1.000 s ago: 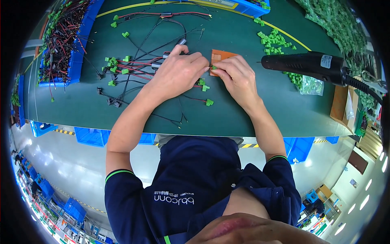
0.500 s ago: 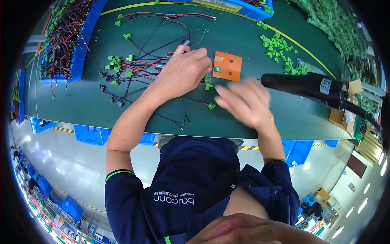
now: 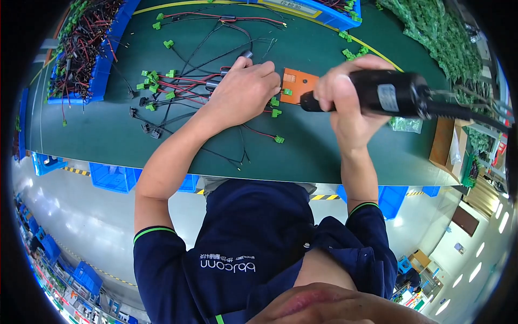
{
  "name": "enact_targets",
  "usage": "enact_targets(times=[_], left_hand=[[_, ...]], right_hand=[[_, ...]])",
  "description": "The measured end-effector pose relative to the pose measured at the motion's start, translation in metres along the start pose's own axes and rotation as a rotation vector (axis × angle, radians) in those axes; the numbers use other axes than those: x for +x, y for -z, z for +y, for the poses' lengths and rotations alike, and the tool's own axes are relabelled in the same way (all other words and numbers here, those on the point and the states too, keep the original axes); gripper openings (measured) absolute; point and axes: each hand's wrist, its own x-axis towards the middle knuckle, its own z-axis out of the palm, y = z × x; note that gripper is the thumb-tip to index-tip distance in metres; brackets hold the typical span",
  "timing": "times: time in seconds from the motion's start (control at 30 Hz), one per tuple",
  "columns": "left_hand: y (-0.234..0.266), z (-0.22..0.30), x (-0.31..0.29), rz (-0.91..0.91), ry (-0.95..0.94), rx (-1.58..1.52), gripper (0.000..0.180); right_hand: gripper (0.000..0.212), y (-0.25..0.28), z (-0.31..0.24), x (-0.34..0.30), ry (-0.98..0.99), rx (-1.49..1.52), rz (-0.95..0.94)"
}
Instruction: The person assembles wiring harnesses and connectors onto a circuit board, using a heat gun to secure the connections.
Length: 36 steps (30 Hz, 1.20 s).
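My left hand (image 3: 243, 96) rests on the table with its fingers closed, pinching a wire at the left edge of an orange block (image 3: 292, 80); the fingertips are partly hidden. A small green terminal connector (image 3: 287, 92) sits on that block, just beyond the fingertips. My right hand (image 3: 345, 97) is wrapped round a black electric screwdriver (image 3: 396, 92), which lies level with its nose pointing left at the block. Its tip is close to the connector; I cannot tell whether they touch. Red and black wires with green connectors (image 3: 154, 83) spread out left of my left hand.
A blue bin (image 3: 102, 81) full of wires stands at the left, and another blue bin (image 3: 334, 16) at the back. Loose green connectors (image 3: 356, 53) and green plastic packaging (image 3: 431, 32) lie at the right. A cardboard box (image 3: 443, 143) is at the right edge.
My right hand has reached up and taken hold of the electric screwdriver, bringing it left to the orange block. My left hand has stayed in place beside the block.
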Motion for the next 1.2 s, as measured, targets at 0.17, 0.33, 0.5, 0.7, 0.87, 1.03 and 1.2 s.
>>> enact_targets(times=[0.17,0.33,0.5,0.7,0.87,1.03,1.2], left_hand=[[-0.004,0.003,0.003,0.02,-0.008,-0.017,0.01],[-0.005,0.004,0.004,0.061,-0.034,-0.02,0.012],[-0.006,0.005,0.004,0.068,-0.033,-0.016,0.01],[-0.004,0.007,0.003,0.026,-0.013,-0.019,0.009],[-0.004,0.008,0.005,0.036,-0.008,-0.025,0.009],[-0.002,0.009,0.007,0.047,-0.025,-0.007,0.009],[-0.001,0.009,0.005,0.036,-0.017,-0.006,0.008]], right_hand=[[0.034,-0.002,0.013,0.007,0.012,0.141,0.013],[0.033,0.0,0.016,0.008,0.054,0.14,-0.035],[0.032,-0.002,0.012,0.008,0.073,0.123,-0.028],[0.031,0.001,0.018,0.009,0.05,0.176,-0.049],[0.028,0.006,0.015,0.015,0.022,0.176,-0.068],[0.027,0.006,0.016,0.016,0.021,0.223,-0.102],[0.03,0.001,0.016,0.013,-0.009,0.217,-0.149]])
